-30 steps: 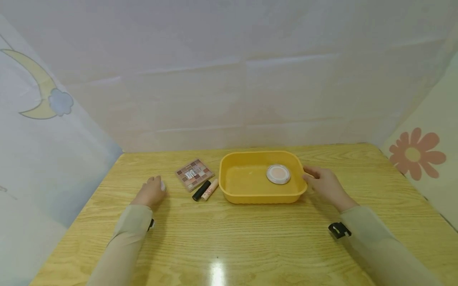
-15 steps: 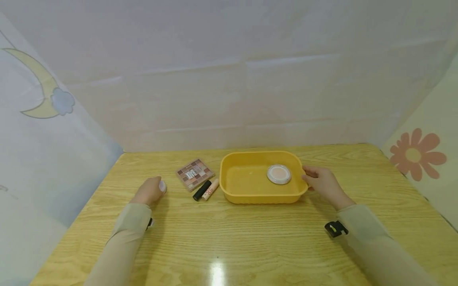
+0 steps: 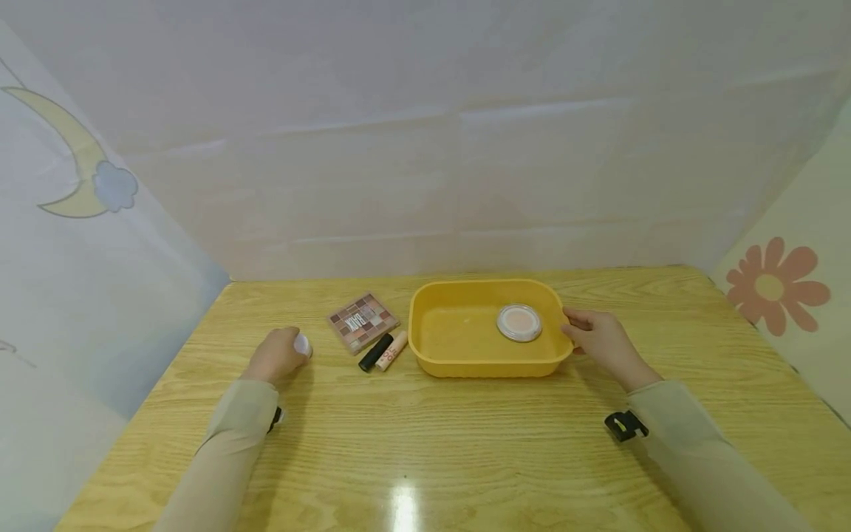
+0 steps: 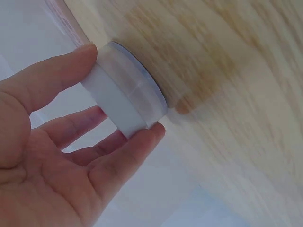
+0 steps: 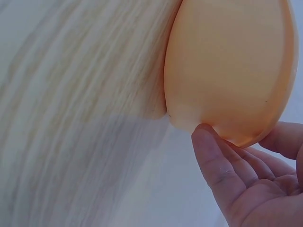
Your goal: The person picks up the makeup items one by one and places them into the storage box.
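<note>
My left hand [image 3: 274,355] pinches a small round cosmetic jar [image 3: 303,345] at the left of the table. In the left wrist view, thumb and fingers hold the jar's white lid [image 4: 116,101], and its clear base is right at the wood. On the other side, my right hand [image 3: 603,346] grips the right end of a yellow plastic tub [image 3: 488,369]. The right wrist view has the thumb at the tub's rim and fingertips against its outer wall. A round powder compact [image 3: 519,323] lies inside the tub, toward the right.
Between the left hand and the tub lies an eyeshadow palette [image 3: 362,322]. Just in front of it are a black tube [image 3: 376,352] and a pale pink tube [image 3: 391,351], side by side. A pale cloth wall [image 3: 425,185] rises behind the wooden table [image 3: 425,436].
My left hand has shifted its fingers on the jar, and more of the white lid shows. The right hand and the tub have stayed in place.
</note>
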A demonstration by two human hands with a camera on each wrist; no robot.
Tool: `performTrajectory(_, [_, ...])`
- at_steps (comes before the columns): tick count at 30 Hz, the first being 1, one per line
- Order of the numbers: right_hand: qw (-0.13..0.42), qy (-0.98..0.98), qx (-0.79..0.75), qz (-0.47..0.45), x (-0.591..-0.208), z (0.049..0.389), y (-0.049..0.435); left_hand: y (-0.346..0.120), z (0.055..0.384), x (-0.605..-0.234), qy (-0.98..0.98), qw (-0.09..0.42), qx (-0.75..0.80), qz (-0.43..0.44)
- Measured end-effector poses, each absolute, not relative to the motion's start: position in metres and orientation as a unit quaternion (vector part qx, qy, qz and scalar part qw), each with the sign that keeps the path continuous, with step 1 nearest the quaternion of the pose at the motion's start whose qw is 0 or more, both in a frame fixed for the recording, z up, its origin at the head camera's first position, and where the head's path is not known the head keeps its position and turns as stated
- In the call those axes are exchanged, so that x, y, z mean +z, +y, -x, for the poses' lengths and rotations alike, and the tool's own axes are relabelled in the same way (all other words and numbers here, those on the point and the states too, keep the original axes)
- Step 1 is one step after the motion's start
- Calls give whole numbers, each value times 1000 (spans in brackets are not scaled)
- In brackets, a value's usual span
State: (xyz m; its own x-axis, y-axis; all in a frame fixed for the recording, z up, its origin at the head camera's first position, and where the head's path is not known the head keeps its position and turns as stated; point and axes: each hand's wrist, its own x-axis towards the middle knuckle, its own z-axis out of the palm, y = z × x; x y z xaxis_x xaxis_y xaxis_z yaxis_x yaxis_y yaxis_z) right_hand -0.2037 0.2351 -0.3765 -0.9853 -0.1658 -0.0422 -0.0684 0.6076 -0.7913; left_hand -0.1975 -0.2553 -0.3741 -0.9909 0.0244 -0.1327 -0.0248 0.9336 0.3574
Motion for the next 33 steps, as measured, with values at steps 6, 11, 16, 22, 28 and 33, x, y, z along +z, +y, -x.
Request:
performTrajectory(6, [61,895,-437,68,-377,204,236,-254,196,-373,979,50,198,-6])
performTrajectory(11, [63,895,-437,66,-376,204,236,-251,195,-369,975,59,214,0])
performTrajectory(16, [64,895,-436,65,-376,204,235,-246,194,-363,974,59,217,-8])
performTrajectory(22, [65,895,-436,65,-376,205,235,-237,192,-357,968,63,244,-14])
performTrajectory(28, [69,895,-436,67,-377,205,236,-227,189,-350,965,59,254,-32])
performTrajectory(33, [66,895,-435,66,-377,206,237,-220,188,-347,962,55,263,-46])
